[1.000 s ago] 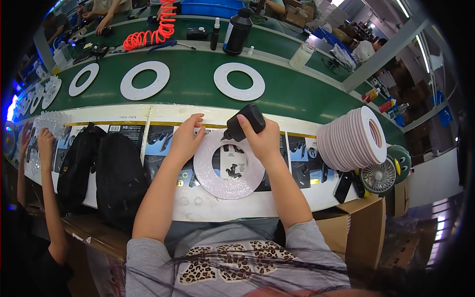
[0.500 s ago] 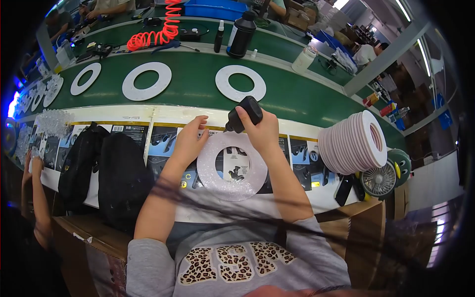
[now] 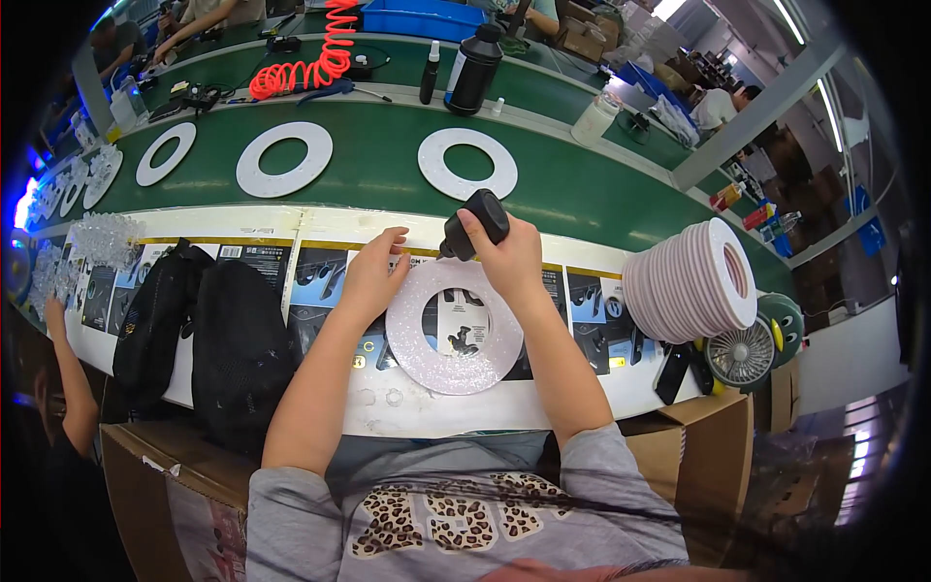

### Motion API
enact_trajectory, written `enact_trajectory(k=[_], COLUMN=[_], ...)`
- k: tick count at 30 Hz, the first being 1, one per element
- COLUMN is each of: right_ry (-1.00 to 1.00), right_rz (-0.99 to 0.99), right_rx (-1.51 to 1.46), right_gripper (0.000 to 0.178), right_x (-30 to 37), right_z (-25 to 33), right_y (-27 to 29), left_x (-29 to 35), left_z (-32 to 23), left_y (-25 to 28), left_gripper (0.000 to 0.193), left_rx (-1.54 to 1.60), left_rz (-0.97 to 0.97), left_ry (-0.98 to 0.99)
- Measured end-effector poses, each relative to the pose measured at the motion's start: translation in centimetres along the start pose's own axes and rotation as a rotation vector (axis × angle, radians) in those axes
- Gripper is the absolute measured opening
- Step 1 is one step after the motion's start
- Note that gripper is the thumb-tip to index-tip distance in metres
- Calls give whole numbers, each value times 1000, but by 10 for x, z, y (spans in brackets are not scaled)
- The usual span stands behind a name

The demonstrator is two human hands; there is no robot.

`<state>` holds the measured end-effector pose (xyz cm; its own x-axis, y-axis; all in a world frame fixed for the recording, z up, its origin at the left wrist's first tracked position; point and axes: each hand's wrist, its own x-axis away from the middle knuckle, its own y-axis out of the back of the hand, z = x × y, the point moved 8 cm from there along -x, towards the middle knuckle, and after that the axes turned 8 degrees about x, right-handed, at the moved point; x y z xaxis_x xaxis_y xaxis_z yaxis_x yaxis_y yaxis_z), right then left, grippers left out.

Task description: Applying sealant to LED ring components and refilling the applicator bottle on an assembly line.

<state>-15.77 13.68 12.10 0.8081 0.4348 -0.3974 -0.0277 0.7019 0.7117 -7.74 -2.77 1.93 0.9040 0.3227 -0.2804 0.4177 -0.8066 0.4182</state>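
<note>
A small black squeeze bottle (image 3: pixel 477 223) is gripped in my right hand (image 3: pixel 514 260), tilted with its narrow tip down at the upper edge of a white speckled ring (image 3: pixel 412 349). The ring lies flat on the bench in front of me, and printed sheeting shows through its round hole. My left hand (image 3: pixel 376 276) is beside the ring's upper left edge, its fingers apart and holding nothing. Whether its fingertips touch the ring I cannot tell.
To the right stand a stack of similar rings (image 3: pixel 684 281) and a small fan (image 3: pixel 742 351). Black bags (image 3: pixel 238 339) lie left. Beyond, rings (image 3: pixel 283 160) rest on a green belt (image 3: pixel 373 155). A co-worker's arm (image 3: pixel 73 383) reaches toward clear plastic pieces (image 3: pixel 102 238).
My right hand and the bottle have shifted slightly left. Rings on the green belt have moved a little left. The co-worker's hands at far left have changed position. My left hand stays put.
</note>
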Motion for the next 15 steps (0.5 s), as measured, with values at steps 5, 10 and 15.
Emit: enact_trajectory(k=[5,10,15], right_ry=[3,12,18], right_rz=[0,-6,-7], right_rx=[-1,14,-9], right_gripper=[46,47,47], right_x=[0,0,0], right_z=[1,1,3], right_y=[-1,0,0], left_x=[1,1,0], left_z=[-2,-2,-3], left_y=[1,0,1], left_gripper=[35,35,35], left_rx=[-5,-3,1], left_rz=[-4,-3,-1], left_ry=[-2,-3,4])
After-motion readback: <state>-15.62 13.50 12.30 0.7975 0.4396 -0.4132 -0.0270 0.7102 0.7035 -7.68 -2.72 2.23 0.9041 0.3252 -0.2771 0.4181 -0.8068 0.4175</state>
